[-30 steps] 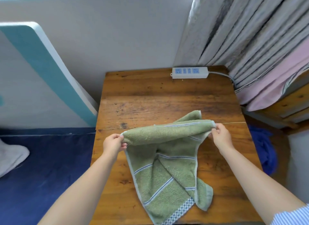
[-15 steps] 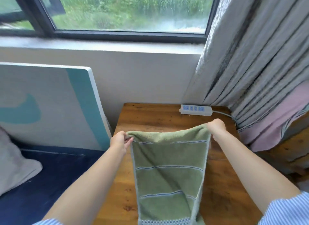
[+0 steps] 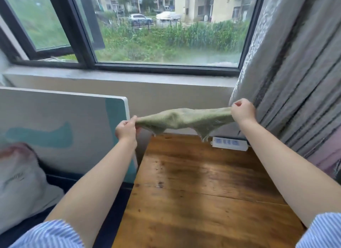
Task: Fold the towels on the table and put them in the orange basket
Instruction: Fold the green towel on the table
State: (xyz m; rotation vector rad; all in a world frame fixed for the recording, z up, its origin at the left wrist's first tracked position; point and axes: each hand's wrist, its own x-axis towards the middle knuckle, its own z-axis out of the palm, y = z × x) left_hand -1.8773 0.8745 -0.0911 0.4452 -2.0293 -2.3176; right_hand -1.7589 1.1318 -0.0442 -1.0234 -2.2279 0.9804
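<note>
two hands, left hand [image 3: 126,129] and right hand [image 3: 242,111], pinch one blurred, seemingly airborne green towel [image 3: 182,118] above table [image 3: 193,192].

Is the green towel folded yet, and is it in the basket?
Not yet. Nothing looks folded so far. Right now the left hand and the right hand each pinch an end of the towel, stretched in the air above the table. Still to do: fold it and put it in the orange basket, which is not in view here. No other towels show either.

One towel [image 3: 184,118], two hands, one table [image 3: 199,192], one power strip [image 3: 229,144], one pillow [image 3: 20,185].
</note>
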